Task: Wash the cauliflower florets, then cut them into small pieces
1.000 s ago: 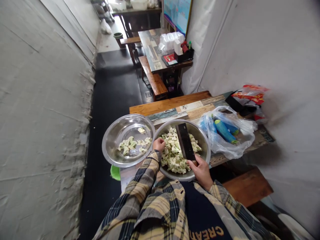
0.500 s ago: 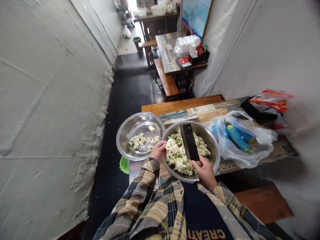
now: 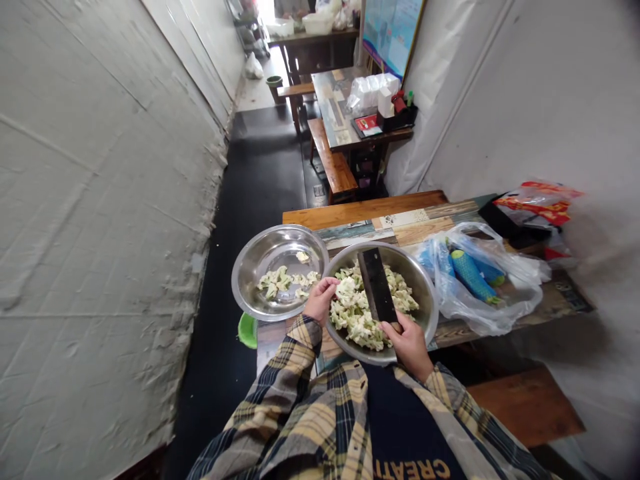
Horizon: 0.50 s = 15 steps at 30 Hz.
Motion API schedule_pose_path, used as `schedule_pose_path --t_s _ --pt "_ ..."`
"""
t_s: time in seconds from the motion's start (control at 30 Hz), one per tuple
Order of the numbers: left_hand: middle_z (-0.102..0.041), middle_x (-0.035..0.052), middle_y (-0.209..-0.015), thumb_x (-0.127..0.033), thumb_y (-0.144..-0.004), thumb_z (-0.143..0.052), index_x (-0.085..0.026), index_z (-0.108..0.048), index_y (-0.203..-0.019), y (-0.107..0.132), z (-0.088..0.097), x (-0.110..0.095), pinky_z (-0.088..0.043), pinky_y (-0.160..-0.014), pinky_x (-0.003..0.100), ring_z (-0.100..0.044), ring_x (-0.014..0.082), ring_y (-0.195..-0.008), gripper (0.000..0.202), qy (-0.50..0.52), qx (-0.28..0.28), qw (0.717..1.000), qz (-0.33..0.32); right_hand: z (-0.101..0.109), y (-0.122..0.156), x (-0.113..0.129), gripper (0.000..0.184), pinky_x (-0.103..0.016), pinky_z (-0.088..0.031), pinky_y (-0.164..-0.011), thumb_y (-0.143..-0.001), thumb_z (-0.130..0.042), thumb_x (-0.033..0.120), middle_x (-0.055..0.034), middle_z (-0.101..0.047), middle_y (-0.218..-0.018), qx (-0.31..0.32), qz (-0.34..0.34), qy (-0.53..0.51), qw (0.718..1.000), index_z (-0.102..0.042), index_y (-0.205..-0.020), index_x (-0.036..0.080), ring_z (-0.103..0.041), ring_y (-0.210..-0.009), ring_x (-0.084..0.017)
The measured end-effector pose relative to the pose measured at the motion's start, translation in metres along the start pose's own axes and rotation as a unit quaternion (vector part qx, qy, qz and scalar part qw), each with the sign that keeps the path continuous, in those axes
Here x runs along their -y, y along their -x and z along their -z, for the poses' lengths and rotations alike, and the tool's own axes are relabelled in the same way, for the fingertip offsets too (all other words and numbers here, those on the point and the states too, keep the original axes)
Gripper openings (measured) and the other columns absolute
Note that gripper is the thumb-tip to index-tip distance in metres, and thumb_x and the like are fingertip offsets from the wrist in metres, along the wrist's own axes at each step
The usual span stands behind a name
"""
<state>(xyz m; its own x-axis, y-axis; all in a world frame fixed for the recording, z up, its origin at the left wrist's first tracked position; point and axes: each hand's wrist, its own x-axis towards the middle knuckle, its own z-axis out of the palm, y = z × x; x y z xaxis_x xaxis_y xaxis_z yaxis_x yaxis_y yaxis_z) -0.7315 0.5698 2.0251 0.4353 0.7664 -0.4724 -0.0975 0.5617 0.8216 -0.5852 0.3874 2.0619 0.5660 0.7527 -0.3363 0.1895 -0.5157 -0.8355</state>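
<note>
Over the table (image 3: 413,232), right fingers (image 3: 404,325) grip a cleaver (image 3: 378,285).

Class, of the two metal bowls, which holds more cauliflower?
The right bowl, with the cleaver held over it by the right hand. Cauliflower pieces cover its bottom, while the left bowl holds only a few.

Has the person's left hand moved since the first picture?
Yes. Judged against the fuller bowl, the left hand has moved left, from inside the rim to around its left edge.
</note>
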Motion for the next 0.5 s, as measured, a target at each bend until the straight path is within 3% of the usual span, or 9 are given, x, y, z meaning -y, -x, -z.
schedule_pose_path --t_s 0.13,0.3,0.5 --pt "-0.057 -0.0037 -0.064 -0.036 -0.057 -0.082 -0.015 -0.064 -0.081 -0.0005 -0.0004 0.0039 -0.04 -0.054 0.02 -0.047 0.0057 -0.053 0.036 0.058 0.005 0.997 0.059 0.0017 0.0 0.0 0.037 -0.027 -0.046 -0.07 -0.079 -0.056 0.036 -0.0041 -0.069 -0.082 -0.004 0.006 0.001 1.0 -0.068 -0.105 0.014 -0.061 -0.074 -0.019" --pt "-0.063 -0.0009 -0.069 -0.03 -0.056 -0.084 -0.012 -0.067 -0.092 0.0017 -0.0029 0.0062 -0.048 -0.061 0.025 -0.05 0.006 -0.053 0.044 0.091 0.012 0.99 0.104 0.003 0.001 0.0014 0.038 -0.027 -0.046 -0.075 -0.079 -0.055 0.035 -0.0051 -0.07 -0.09 -0.01 0.013 -0.001 1.0 -0.068 -0.107 0.014 -0.062 -0.081 -0.02" --pt "-0.058 -0.0038 -0.058 -0.015 -0.061 -0.074 -0.015 -0.064 -0.079 0.0042 0.0031 0.0012 -0.053 -0.074 0.03 -0.052 0.0079 -0.055 0.021 0.142 0.043 0.982 0.121 0.0046 0.0021 0.0023 0.035 -0.024 -0.043 -0.064 -0.078 -0.055 0.034 -0.0021 -0.066 -0.074 -0.006 -0.007 0.002 1.0 -0.069 -0.102 0.013 -0.058 -0.068 -0.017"
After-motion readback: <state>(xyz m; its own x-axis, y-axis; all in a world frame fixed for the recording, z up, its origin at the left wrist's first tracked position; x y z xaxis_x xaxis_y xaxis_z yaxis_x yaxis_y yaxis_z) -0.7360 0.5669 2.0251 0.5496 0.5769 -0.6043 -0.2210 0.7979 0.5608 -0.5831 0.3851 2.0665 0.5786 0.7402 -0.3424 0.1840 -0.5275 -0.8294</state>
